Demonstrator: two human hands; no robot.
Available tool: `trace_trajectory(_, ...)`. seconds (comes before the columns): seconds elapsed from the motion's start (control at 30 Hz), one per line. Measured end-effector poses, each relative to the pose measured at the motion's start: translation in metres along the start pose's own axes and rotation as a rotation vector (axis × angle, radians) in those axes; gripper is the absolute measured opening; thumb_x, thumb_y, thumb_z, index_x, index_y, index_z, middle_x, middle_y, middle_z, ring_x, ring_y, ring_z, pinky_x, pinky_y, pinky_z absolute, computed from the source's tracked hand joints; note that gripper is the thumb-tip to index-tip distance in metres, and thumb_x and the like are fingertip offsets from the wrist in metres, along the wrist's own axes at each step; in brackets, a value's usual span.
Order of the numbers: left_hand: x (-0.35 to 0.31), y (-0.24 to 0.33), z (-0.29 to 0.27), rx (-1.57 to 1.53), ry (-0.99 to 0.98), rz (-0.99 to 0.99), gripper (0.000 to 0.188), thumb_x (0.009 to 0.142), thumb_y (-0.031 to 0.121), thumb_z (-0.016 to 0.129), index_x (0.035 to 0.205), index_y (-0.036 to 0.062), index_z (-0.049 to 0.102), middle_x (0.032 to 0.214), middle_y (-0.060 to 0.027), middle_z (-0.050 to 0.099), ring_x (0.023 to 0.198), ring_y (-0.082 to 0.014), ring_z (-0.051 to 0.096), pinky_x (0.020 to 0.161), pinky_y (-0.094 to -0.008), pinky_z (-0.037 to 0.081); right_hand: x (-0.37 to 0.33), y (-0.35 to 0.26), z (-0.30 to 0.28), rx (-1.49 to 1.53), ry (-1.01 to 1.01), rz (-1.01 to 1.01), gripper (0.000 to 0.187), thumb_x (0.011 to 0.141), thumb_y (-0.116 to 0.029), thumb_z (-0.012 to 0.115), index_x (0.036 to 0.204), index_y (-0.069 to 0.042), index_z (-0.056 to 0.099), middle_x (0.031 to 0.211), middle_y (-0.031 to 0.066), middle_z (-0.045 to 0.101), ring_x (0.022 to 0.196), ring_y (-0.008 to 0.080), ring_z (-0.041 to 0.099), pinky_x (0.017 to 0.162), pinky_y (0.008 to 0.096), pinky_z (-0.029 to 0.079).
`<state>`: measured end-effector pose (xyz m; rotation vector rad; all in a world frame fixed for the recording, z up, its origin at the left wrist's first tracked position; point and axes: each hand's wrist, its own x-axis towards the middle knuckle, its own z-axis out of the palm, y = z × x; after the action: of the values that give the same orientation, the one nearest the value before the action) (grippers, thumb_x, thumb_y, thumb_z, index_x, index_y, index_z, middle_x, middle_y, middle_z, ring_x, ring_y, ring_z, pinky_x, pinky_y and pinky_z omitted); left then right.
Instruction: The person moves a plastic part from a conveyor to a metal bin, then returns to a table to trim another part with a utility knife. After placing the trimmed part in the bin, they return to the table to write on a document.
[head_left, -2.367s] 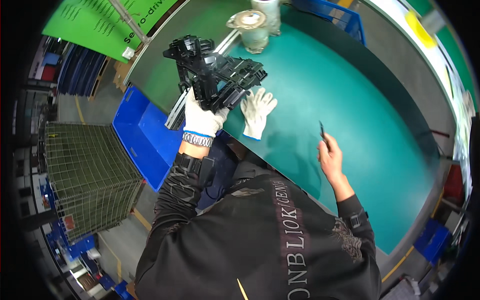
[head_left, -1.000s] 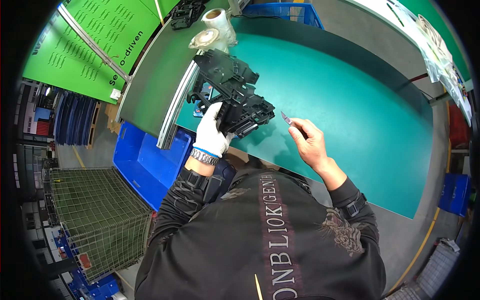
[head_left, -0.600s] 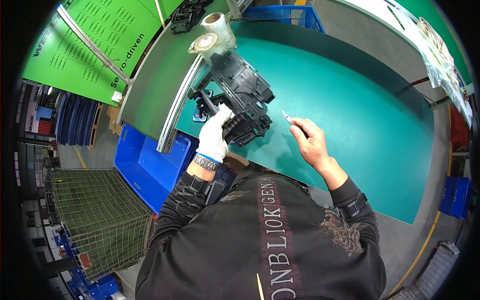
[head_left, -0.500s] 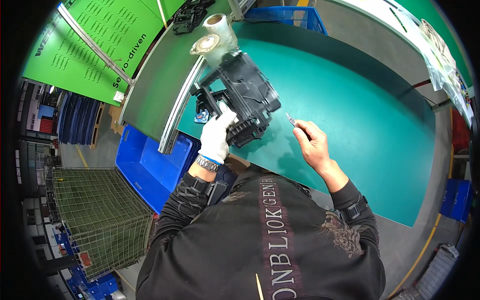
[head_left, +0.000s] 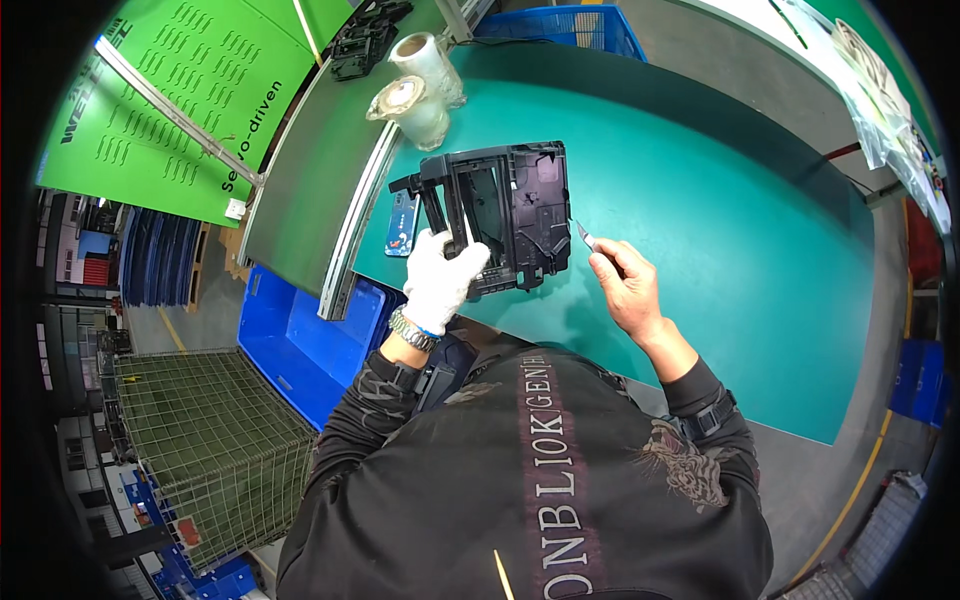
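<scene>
A black moulded plastic housing (head_left: pixel 540 205), with an open frame on its left side and a ribbed panel on its right, is held above the green table mat. My left hand (head_left: pixel 440 275), in a white glove, is closed around the frame's near left part. Bare and closed, my right hand (head_left: pixel 628 288) grips a small knife (head_left: pixel 584 235) with its blade pointing up and left. The blade tip is close to the housing's right edge; whether it touches I cannot tell. A phone-like blue item (head_left: pixel 402 225) lies on the mat, left of the housing.
Two rolls of clear film (head_left: pixel 410 100) stand on the far left of the green table (head_left: pixel 720 240). A conveyor belt (head_left: pixel 310 180) with a metal rail runs along the left. Below it sits a blue bin (head_left: pixel 300 325). More black parts (head_left: pixel 365 40) lie at the belt's far end.
The housing has turned in my left hand, from tilted with its smooth outer face showing to upright with its ribbed inner side showing. My right hand and the knife have barely moved.
</scene>
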<state>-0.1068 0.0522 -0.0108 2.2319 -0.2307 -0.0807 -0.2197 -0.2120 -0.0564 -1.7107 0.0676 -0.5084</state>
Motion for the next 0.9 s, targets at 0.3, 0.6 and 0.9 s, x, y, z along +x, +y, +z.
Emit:
trace_trajectory(0.3, 0.01, -0.01, 0.002, -0.315, -0.127, -0.113, 0.043, 0.081, 0.033, 0.083, 0.1, -0.0032, 0.071, 0.085, -0.0089, 0.069, 0.074, -0.0155, 0.065, 0.067, -0.0321, 0.052, -0.001, 0.009, -0.002, -0.026, 0.014, 0.015, 0.017, 0.098, -0.006, 0.072, 0.114, 0.001, 0.073, 0.088, 0.0049, 0.066, 0.074, 0.0109, 0.056, 0.066, 0.0265, 0.047)
trace_trajectory(0.6, 0.004, 0.005, -0.003, 0.067, -0.068, 0.011, 0.042, 0.078, 0.038, 0.081, 0.094, -0.0004, 0.075, 0.096, -0.0136, 0.063, 0.085, -0.0274, 0.066, 0.077, -0.0393, 0.053, -0.003, 0.005, 0.0, -0.019, 0.0, 0.048, 0.018, 0.097, -0.005, 0.073, 0.113, 0.001, 0.074, 0.088, 0.004, 0.066, 0.075, 0.0101, 0.058, 0.066, 0.0258, 0.047)
trace_trajectory(0.9, -0.005, 0.031, -0.011, 0.252, -0.001, 0.195, 0.035, 0.077, 0.036, 0.079, 0.091, 0.0044, 0.076, 0.101, -0.0183, 0.058, 0.087, -0.0355, 0.064, 0.079, -0.0452, 0.054, -0.005, -0.002, -0.001, -0.015, -0.059, 0.007, 0.018, 0.095, -0.003, 0.074, 0.113, 0.001, 0.074, 0.088, 0.004, 0.065, 0.073, 0.0092, 0.057, 0.065, 0.0254, 0.047)
